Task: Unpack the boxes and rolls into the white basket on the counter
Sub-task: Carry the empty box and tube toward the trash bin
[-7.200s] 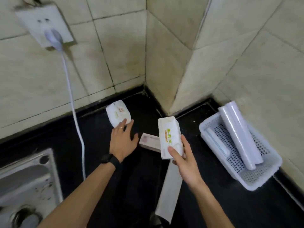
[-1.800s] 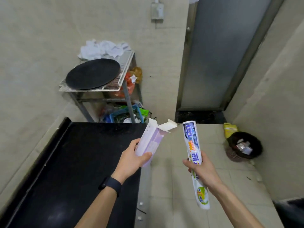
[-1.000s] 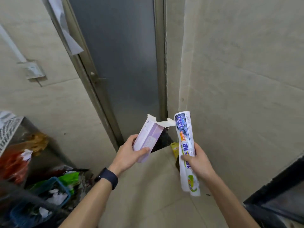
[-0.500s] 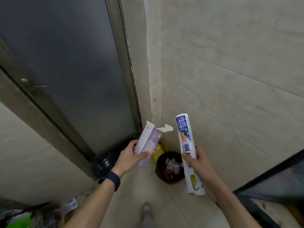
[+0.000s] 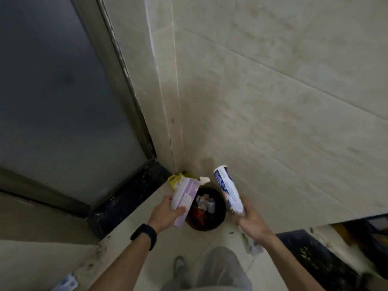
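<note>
My left hand (image 5: 165, 215) grips a pale purple box (image 5: 184, 198) with its top flap open, tilted over the left rim of a black trash bin (image 5: 206, 224) on the floor. My right hand (image 5: 252, 223) holds a long printed white wrapper tube (image 5: 230, 191), its upper end pointing up and left, just right of the bin. The bin holds scraps of paper and packaging. The white basket and the counter top are out of view.
A grey door (image 5: 58, 97) with a dark threshold (image 5: 130, 194) stands at left. Beige tiled wall fills the right. A yellow container (image 5: 175, 180) sits in the corner behind the bin. A dark counter edge (image 5: 327, 255) lies at lower right. My legs and a shoe (image 5: 180, 267) are below.
The view has dipped toward the floor and I have stepped closer to the bin. Both hands have come down to the bin's rim, still holding the box and the wrapper.
</note>
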### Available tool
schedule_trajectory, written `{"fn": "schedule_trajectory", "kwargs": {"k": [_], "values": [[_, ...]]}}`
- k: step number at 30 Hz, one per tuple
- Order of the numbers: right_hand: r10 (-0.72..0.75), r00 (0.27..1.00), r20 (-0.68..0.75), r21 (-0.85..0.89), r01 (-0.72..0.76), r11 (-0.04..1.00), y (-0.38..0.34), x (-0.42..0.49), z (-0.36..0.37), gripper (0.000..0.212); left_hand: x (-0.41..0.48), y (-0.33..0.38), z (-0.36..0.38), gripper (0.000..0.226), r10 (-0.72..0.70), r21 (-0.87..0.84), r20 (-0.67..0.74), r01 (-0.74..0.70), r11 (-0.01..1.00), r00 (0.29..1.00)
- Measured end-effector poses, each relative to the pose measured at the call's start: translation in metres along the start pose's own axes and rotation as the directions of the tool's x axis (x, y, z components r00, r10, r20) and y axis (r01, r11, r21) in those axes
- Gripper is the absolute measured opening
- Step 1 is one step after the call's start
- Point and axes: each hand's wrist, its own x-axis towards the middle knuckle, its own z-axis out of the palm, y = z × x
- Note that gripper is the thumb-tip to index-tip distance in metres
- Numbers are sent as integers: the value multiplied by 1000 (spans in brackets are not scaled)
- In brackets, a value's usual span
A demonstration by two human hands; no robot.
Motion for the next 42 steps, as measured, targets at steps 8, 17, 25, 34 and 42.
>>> {"fn": "schedule_trajectory", "kwargs": {"k": [8,17,25,34,42], "values": [[100,993,69,-180,-87,980,36,64,19,74,55,-19,33,66,-239,-7,-30,239,971,971],[129,956,263,-338,-34,941,91,152,31,70,101,-54,77,70,-409,-49,-94,406,913,908],[233,892,388,-396,-67,916,176,234,71,83,176,-107,152,53,-391,-41,-58,389,920,919],[286,878,384,-559,-26,829,272,312,109,63,274,-185,231,66,-443,100,-102,452,886,891],[181,907,381,-622,107,775,316,371,163,67,344,-221,272,64,-374,250,-149,401,881,915]]}}
